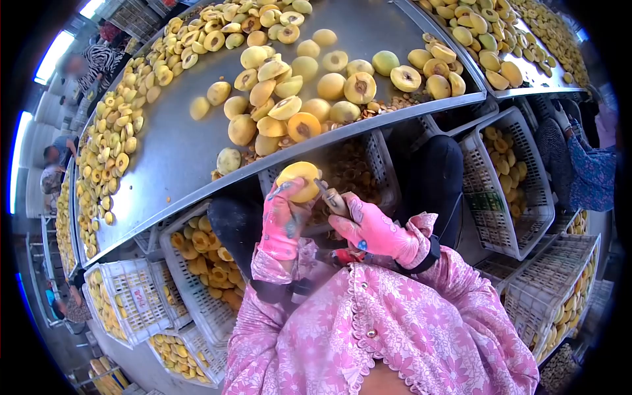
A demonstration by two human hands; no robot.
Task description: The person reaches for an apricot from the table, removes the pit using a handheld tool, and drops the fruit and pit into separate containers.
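Note:
My left hand (283,224), in a pink patterned glove, is closed around a yellow peach half (297,179). In my right hand (376,230), gloved the same way, is a pitting knife (336,201) with a wooden handle, its metal end right at the peach's edge. Both hands are over a white crate (388,172) with brownish pits and scraps in it, between my knees. Just beyond, a cluster of peach halves (304,126) lies near the front edge of the metal table (191,141), with loose pits (395,104) among them.
More peach halves (118,141) line the table's far left side. A crate of halves (212,260) stands by my left leg, another white crate (507,191) by my right. Stacked crates (135,299) sit further left. Other people (99,66) are at the left edge.

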